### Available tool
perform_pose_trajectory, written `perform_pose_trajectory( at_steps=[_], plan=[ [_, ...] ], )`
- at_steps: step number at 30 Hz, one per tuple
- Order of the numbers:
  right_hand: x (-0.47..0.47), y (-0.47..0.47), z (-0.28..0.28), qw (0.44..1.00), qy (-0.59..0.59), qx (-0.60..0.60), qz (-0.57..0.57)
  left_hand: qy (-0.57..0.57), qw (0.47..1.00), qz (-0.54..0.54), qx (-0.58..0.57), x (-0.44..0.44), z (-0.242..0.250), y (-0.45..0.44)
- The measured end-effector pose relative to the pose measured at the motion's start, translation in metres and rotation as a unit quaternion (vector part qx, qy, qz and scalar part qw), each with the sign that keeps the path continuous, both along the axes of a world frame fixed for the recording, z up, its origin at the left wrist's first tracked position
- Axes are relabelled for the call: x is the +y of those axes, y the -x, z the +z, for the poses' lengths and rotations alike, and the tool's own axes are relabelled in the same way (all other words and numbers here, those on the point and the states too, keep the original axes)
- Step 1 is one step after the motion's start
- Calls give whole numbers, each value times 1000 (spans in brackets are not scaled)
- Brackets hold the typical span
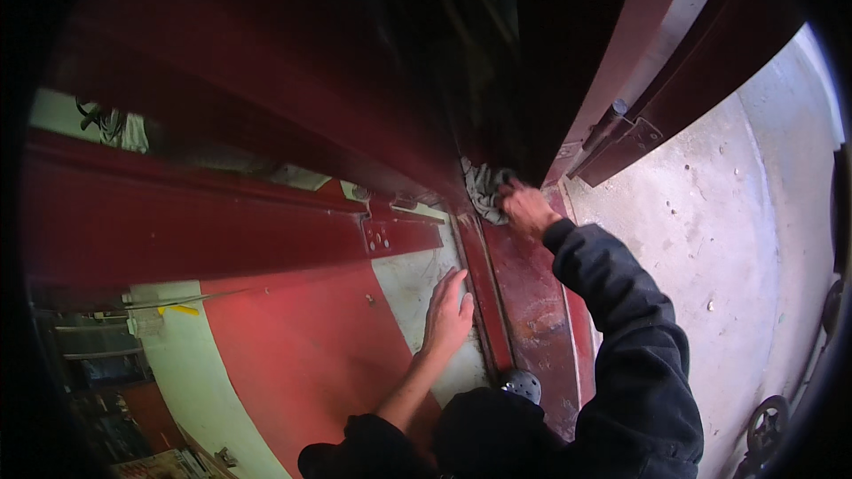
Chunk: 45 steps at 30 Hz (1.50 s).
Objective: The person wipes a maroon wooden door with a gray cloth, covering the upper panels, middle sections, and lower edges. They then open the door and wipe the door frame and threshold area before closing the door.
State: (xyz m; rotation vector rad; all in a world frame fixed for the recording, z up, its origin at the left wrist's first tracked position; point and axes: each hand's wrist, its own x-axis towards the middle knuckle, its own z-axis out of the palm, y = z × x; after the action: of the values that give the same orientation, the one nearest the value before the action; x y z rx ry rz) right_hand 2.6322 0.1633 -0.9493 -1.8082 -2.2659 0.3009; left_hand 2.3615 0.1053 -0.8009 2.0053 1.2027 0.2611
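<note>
My right hand (529, 209) grips a crumpled grey rag (482, 193), which is pressed into the low corner where a dark red upright meets the worn red door sill (532, 286). The fingers on the cloth are slightly blurred. Nearer to me, my left hand (449, 316) hangs beside the sill's left edge strip (489, 299). It holds nothing, and its thumb stands apart from the fingers. Deep shadow hides the area above the rag.
To the left stands a dark red door (200, 213) with a hinge plate (378, 236). Another hinge (619, 123) juts out at the right, over the concrete floor (692, 246). A grey perforated clog (522, 384) rests on the sill. A handwheel (767, 420) is at lower right.
</note>
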Motion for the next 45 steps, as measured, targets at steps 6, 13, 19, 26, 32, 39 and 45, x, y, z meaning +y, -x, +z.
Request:
perform_pose_trajectory(
  at_steps=[6, 13, 19, 26, 32, 39, 45],
  plan=[
    [32, 33, -13, 970, -44, -61, -231, 9, 1000, -2, 16, -36, -9, 41],
    [-207, -67, 30, 844, 485, -100, -204, 30, 998, 47, 26, -59, -12, 105],
    [-180, -49, 60, 938, 127, 251, -203, 105, 990, 79, 43, -80, -36, 109],
    [-49, 121, 2, 966, 6, 8, -258, 84, 993, 72, 29, -85, -35, 99],
    [-66, 144, 0, 984, -128, 42, -121, 86, 991, 95, 27, -99, -50, 119],
    [6, 157, -29, 982, -6, -80, -173, 65, 992, 101, 25, -112, -55, 131],
    [-108, 63, 48, 961, 177, -64, 201, 56, 990, 129, -2, -102, -62, 134]
  ],
)
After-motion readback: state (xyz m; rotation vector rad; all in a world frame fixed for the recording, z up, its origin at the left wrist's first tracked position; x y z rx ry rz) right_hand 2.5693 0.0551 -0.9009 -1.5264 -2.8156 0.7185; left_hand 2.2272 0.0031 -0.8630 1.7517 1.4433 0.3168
